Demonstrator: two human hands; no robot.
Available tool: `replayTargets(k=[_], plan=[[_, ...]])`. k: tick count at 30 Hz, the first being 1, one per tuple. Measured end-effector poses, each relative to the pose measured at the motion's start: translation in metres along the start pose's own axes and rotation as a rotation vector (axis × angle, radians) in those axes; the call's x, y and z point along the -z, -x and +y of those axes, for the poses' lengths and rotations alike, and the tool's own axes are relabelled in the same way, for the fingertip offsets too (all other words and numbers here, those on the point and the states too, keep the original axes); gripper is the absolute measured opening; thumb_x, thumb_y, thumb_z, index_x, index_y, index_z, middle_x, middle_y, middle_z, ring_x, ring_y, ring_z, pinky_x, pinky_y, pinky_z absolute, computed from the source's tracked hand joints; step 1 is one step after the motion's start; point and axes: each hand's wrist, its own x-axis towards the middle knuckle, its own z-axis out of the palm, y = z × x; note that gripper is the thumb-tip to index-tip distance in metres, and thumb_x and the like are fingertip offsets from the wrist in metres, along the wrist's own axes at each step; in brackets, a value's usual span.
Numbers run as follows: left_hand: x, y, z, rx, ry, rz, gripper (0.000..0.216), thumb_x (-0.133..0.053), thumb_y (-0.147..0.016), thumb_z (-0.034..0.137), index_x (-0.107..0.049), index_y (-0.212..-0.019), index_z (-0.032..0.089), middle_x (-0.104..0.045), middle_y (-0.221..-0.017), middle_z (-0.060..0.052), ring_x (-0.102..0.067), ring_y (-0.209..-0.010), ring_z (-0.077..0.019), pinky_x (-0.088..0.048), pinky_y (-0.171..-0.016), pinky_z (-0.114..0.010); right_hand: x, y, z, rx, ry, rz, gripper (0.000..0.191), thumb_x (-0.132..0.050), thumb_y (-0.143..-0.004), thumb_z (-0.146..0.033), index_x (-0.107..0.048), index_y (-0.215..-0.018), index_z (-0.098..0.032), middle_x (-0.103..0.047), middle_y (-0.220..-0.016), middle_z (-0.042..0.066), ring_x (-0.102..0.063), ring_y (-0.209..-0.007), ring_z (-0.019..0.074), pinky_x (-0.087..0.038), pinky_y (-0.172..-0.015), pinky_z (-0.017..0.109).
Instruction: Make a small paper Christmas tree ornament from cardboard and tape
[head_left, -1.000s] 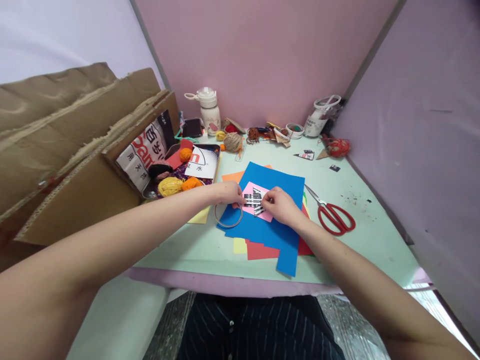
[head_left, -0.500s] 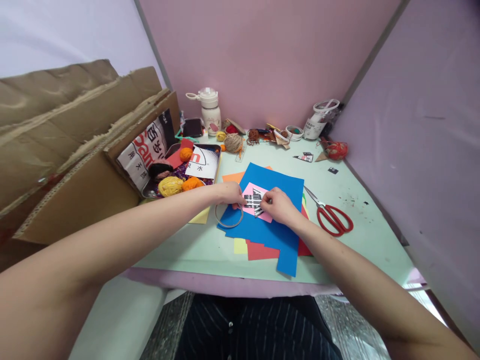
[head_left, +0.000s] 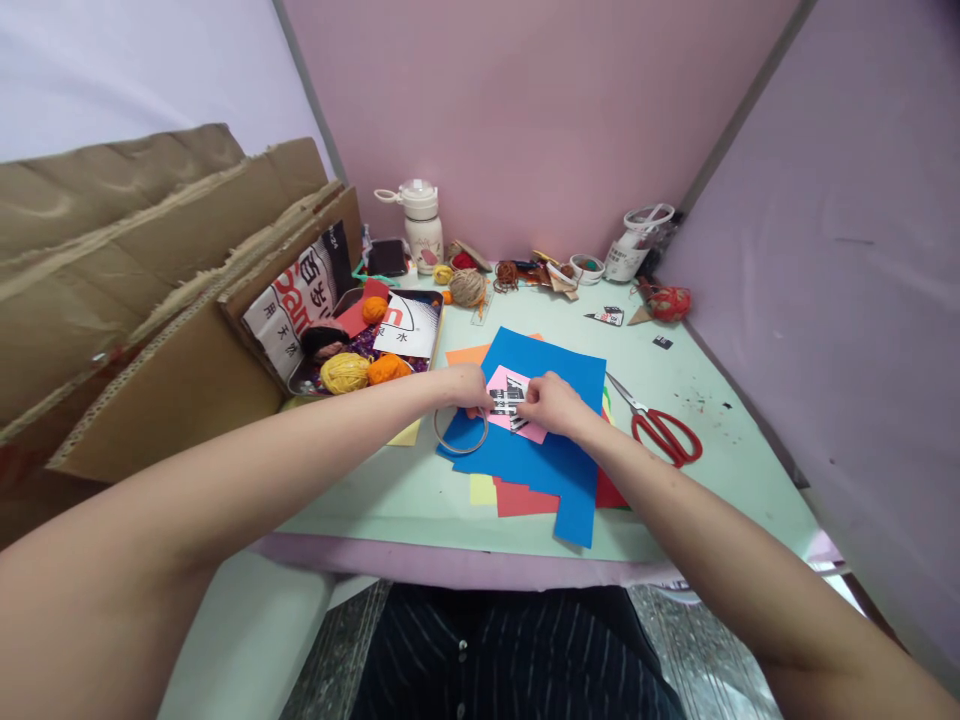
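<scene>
My left hand (head_left: 463, 388) is closed, with a thin pale ring like a narrow roll of tape (head_left: 486, 438) hanging at its fingers. My right hand (head_left: 553, 402) is pinched shut across from it, over a small black-and-white printed paper piece (head_left: 505, 397). A pale narrow line, apparently tape, crosses that piece between the fingertips. The printed piece lies on a pink paper (head_left: 496, 379), which rests on a large blue sheet (head_left: 517, 347). Both sets of fingertips partly hide the piece's edges.
Red-handled scissors (head_left: 667, 437) lie right of the blue sheet. A tray (head_left: 437, 335) of yarn balls stands at left before cardboard sheets (head_left: 165, 380). A white bottle (head_left: 424, 225), a beige yarn ball (head_left: 469, 288) and a clear cup (head_left: 624, 260) line the back. Printed scraps (head_left: 607, 316) lie at right.
My right hand has shifted very slightly left toward my left hand. The whole view has moved a little; the papers keep their arrangement.
</scene>
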Motion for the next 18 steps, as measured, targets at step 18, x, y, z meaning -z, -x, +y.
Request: replayTargets(k=[18], plan=[[-0.001, 0.001, 0.001, 0.001, -0.003, 0.013, 0.013, -0.063, -0.062, 0.03, -0.067, -0.057, 0.019, -0.063, -0.052, -0.002, -0.053, -0.054, -0.0162, -0.036, -0.051, -0.024, -0.004, 0.035, 0.019, 0.542, 0.073, 0.147, 0.025, -0.042, -0.086, -0.013, -0.064, -0.097, -0.017, -0.061, -0.103, 0.009, -0.05, -0.096, 0.0205, -0.039, -0.084, 0.031]])
